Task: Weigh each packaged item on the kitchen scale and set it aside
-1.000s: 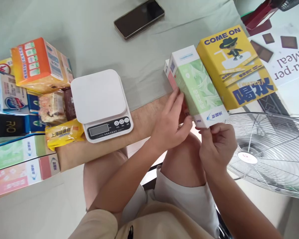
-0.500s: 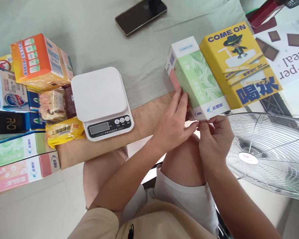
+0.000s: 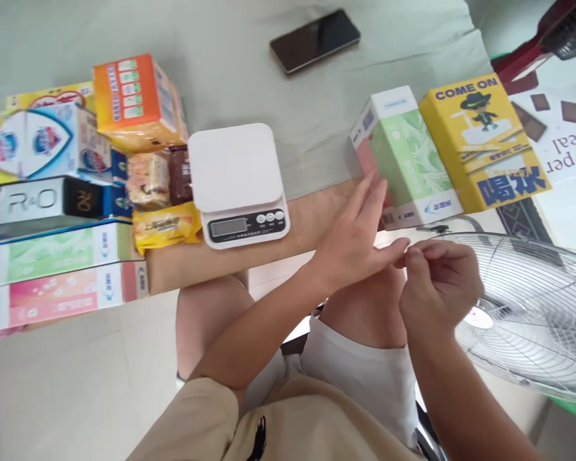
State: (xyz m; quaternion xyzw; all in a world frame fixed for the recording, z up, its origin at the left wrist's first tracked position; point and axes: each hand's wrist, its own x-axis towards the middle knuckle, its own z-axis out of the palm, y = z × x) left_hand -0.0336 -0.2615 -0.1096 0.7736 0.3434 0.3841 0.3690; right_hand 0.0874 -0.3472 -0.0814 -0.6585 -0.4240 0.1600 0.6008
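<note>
At the front right of the tabletop (image 3: 187, 262), the green-and-white box (image 3: 417, 147) lies on its side before me. Its long axis runs away from me and leans a little to the left; the white end with the blue logo points toward me, and the other white end points to the far side. Along its left flank I see a reddish-pink surface (image 3: 365, 155), and I cannot tell whether it belongs to a second box.

My left hand (image 3: 358, 240) is open, with the fingers stretched forward and their tips against this left flank. My right hand (image 3: 439, 288) is closed in a pinch, thumb against forefinger, just below the near end of the box and close to my left thumb; I cannot tell whether something thin is between the fingers.

The near end of the box is at the front edge, but whether it passes over it, I cannot say. On the right, the yellow box (image 3: 484, 141) lies just beside it and almost parallel, so this side is tight. On the left there is more room: a stretch of grey-green cloth (image 3: 317, 141) and bare wood reaches to the white scale (image 3: 235, 166). Behind the box the cloth also goes on, with the phone (image 3: 315, 41) farther back. Below the yellow box, the fan (image 3: 523, 307) stands near my right hand.
</note>
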